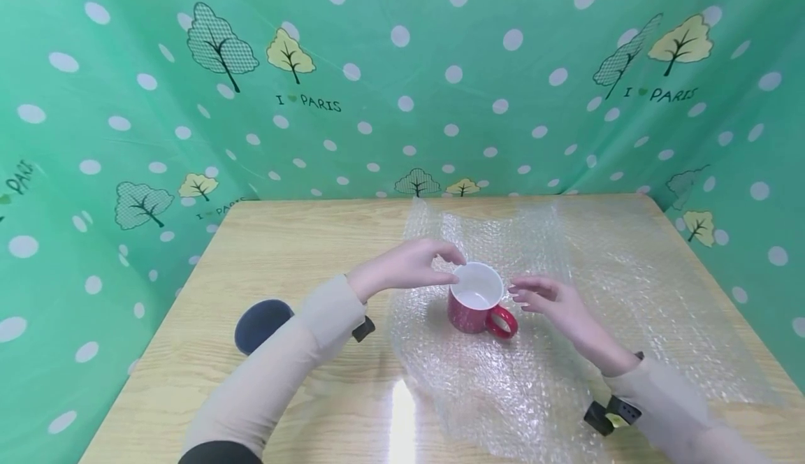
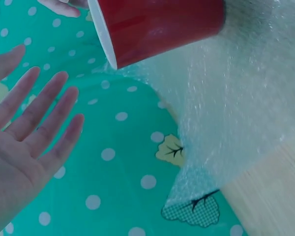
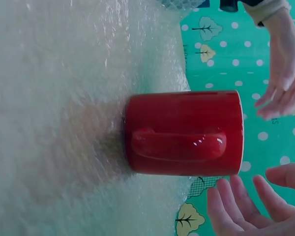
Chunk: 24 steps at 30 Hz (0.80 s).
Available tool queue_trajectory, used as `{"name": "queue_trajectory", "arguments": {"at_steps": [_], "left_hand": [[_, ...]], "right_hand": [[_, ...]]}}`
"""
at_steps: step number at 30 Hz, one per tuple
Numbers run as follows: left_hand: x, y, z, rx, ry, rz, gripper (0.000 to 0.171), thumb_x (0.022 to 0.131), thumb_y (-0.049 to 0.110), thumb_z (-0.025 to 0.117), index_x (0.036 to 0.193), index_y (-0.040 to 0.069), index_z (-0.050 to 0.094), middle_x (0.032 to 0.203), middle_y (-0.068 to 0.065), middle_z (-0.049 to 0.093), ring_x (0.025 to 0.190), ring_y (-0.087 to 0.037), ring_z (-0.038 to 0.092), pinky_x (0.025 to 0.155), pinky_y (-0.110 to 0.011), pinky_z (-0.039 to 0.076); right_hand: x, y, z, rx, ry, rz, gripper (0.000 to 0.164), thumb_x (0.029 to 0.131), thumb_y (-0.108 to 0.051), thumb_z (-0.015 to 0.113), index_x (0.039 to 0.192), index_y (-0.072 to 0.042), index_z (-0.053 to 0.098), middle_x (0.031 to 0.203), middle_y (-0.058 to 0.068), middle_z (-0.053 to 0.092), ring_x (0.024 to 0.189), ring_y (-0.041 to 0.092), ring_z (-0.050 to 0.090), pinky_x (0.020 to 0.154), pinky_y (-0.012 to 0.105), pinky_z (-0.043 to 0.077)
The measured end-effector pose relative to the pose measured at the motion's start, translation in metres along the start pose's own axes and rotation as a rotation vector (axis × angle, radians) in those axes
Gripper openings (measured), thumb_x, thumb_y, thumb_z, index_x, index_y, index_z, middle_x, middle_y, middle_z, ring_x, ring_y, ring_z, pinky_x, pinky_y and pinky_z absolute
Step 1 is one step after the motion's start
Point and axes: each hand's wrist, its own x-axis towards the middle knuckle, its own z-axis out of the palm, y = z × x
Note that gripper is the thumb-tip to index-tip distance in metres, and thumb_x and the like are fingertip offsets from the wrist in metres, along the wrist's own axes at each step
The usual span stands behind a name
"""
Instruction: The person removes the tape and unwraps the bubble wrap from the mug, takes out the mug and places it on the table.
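A red mug (image 1: 467, 316) with a white inside stands upright on a sheet of bubble wrap (image 1: 503, 387), its handle (image 3: 179, 145) pointing toward the lower right in the head view. My left hand (image 1: 418, 266) is at the mug's left, fingers spread and close to the rim; in the left wrist view the palm and fingers hold nothing. On the other side my right hand (image 1: 550, 303) hovers just right of the rim, fingers loosely bent and apart from the mug. The right wrist view shows both hands near the mug's mouth with nothing between their fingers.
A dark blue round object (image 1: 263, 325) lies to the left, partly behind my left sleeve. More bubble wrap (image 1: 660, 296) spreads over the right side of the wooden table (image 1: 207, 352). A green dotted curtain (image 1: 402, 66) hangs around the table's back and sides.
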Motion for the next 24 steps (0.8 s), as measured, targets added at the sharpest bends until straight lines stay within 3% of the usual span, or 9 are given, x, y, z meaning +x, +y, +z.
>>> {"name": "queue_trajectory", "arguments": {"at_steps": [6, 13, 24], "left_hand": [[0.013, 0.002, 0.007, 0.036, -0.005, -0.003, 0.038, 0.08, 0.023, 0.064, 0.114, 0.008, 0.056, 0.115, -0.003, 0.058, 0.11, -0.016, 0.05, 0.094, -0.028, 0.04], [0.024, -0.001, 0.017, 0.042, -0.016, -0.018, 0.049, 0.077, 0.026, 0.067, 0.121, 0.01, 0.052, 0.123, -0.003, 0.052, 0.115, -0.017, 0.045, 0.097, -0.031, 0.037], [0.033, -0.01, 0.035, -0.117, -0.055, -0.132, 0.081, 0.066, 0.04, 0.075, 0.134, 0.018, 0.036, 0.137, -0.002, 0.038, 0.121, -0.019, 0.039, 0.097, -0.038, 0.038]], "right_hand": [[-0.005, 0.004, 0.005, -0.026, 0.043, 0.061, 0.038, 0.088, -0.014, 0.051, 0.12, 0.006, 0.046, 0.114, 0.025, 0.053, 0.1, 0.031, 0.055, 0.084, 0.04, 0.048], [-0.009, 0.01, 0.01, -0.007, 0.064, 0.083, 0.04, 0.088, -0.014, 0.053, 0.121, 0.007, 0.045, 0.116, 0.025, 0.052, 0.1, 0.031, 0.056, 0.083, 0.036, 0.049], [-0.012, 0.017, 0.016, 0.025, 0.059, 0.11, 0.044, 0.087, -0.019, 0.055, 0.12, 0.008, 0.046, 0.115, 0.024, 0.053, 0.097, 0.023, 0.058, 0.081, 0.029, 0.05]]}}
